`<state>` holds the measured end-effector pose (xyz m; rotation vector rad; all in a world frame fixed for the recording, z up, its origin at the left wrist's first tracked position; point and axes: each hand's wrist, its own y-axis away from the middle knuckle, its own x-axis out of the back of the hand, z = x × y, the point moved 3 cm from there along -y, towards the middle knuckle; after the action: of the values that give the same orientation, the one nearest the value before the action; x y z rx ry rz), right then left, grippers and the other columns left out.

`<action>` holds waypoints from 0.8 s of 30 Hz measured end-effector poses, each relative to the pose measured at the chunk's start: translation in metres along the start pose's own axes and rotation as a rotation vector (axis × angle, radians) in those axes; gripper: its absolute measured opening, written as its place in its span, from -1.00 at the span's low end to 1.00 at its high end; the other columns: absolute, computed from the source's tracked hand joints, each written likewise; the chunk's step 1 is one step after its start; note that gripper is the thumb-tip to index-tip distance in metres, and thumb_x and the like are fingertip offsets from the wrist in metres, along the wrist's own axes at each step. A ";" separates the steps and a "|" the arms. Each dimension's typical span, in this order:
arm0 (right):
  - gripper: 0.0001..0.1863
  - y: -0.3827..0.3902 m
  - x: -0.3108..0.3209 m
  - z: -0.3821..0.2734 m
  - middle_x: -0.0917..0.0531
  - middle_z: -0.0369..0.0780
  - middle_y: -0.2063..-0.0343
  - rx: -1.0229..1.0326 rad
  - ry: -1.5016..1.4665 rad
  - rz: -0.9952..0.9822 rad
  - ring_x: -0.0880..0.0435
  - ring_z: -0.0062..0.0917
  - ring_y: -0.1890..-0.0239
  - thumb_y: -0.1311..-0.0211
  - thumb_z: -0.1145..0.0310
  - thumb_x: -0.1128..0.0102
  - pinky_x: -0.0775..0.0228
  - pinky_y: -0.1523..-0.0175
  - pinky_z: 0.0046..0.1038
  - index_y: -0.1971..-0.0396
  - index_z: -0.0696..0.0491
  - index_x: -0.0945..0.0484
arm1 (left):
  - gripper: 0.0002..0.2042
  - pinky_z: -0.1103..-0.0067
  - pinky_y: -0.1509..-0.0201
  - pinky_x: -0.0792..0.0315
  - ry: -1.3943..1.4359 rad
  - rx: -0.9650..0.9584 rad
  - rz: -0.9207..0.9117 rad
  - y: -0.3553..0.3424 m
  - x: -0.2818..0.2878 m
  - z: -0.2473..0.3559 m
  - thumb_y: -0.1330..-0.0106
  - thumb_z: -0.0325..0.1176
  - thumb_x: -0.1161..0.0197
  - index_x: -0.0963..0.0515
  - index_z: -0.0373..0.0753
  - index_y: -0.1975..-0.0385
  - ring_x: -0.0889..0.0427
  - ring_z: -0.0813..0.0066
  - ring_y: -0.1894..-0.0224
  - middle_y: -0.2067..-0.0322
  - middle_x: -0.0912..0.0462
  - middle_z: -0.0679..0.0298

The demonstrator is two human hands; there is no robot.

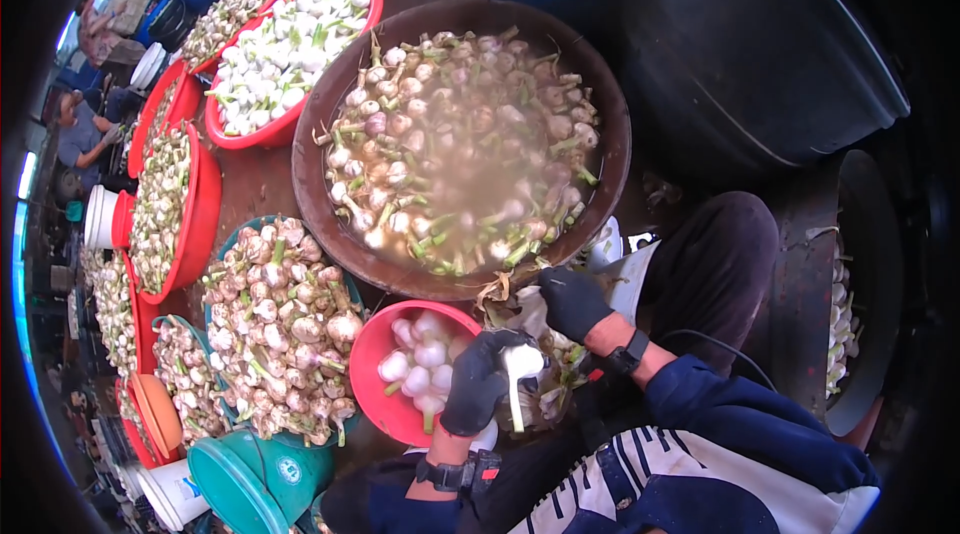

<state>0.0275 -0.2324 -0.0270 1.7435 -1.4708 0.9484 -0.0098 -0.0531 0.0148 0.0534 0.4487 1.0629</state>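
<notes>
My left hand [474, 386], in a black glove, is closed on a clean white garlic bulb [523, 362] whose pale stem points down. Just up and right of it, my right hand [573, 304], also gloved in black, has its fingers curled beside loose garlic skins [522, 310]; what they grip, if anything, is hidden. Left of my left hand stands a red bowl [364, 374] with several peeled white bulbs [428, 354] inside. Beyond both hands is a wide brown basin [309, 164] of cloudy water, full of unpeeled garlic bulbs [400, 124].
A heap of dirty garlic [285, 324] fills a tub at left. Red tubs [205, 204] of garlic line the far left, near a teal bucket [265, 474]. A large dark barrel [760, 54] stands at right. Another person [85, 139] sits at far left.
</notes>
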 end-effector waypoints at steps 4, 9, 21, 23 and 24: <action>-0.67 -0.018 0.038 -0.008 -0.62 -0.04 0.36 0.046 0.081 -0.615 -0.61 -0.17 0.30 0.13 0.25 -0.19 -0.45 0.18 -0.28 0.30 0.08 -0.59 | -0.62 0.52 -0.07 -0.38 0.211 0.057 -0.021 0.006 0.000 0.017 -0.08 -0.48 -0.11 -0.34 -0.34 0.04 -0.46 0.41 0.00 0.03 -0.44 0.14; -0.64 -0.096 0.014 0.041 -0.62 -0.07 0.31 -0.174 0.028 -0.098 -0.59 -0.19 0.19 0.07 0.20 -0.16 -0.43 0.08 -0.29 0.24 0.05 -0.58 | -0.69 0.59 0.07 -0.44 0.521 0.147 0.035 0.000 -0.008 0.016 -0.15 -0.32 -0.10 -0.45 -0.39 0.17 -0.55 0.46 0.15 0.03 -0.46 0.10; -0.60 -0.165 -0.054 0.113 -0.58 -0.07 0.14 -0.319 0.068 -0.303 -0.55 -0.23 0.05 0.06 0.20 -0.15 -0.38 -0.03 -0.28 0.16 0.01 -0.57 | -0.70 0.64 0.27 -0.44 0.099 0.176 0.175 -0.013 -0.002 0.008 -0.34 -0.23 0.04 -0.48 -0.37 0.21 -0.56 0.51 0.28 0.33 -0.60 0.18; -0.62 -0.157 -0.044 0.096 -0.59 -0.05 0.16 -0.322 0.097 -0.306 -0.56 -0.22 0.06 0.06 0.22 -0.14 -0.38 -0.02 -0.30 0.19 0.03 -0.58 | -0.79 0.68 0.36 -0.46 0.337 0.192 0.314 -0.012 0.005 0.004 -0.35 -0.31 0.00 -0.50 -0.30 0.23 -0.57 0.59 0.40 0.35 -0.62 0.19; -0.66 -0.153 -0.038 0.086 -0.59 -0.04 0.18 -0.260 0.238 -0.446 -0.57 -0.22 0.10 0.11 0.28 -0.15 -0.41 0.03 -0.30 0.25 0.05 -0.58 | -0.77 0.67 0.35 -0.48 0.378 0.242 0.307 -0.012 0.011 -0.003 -0.34 -0.29 -0.01 -0.46 -0.28 0.15 -0.59 0.55 0.38 0.26 -0.62 0.13</action>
<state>0.1845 -0.2625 -0.1088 1.6078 -0.9493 0.6673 0.0031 -0.0498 0.0055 0.1401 0.9332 1.3212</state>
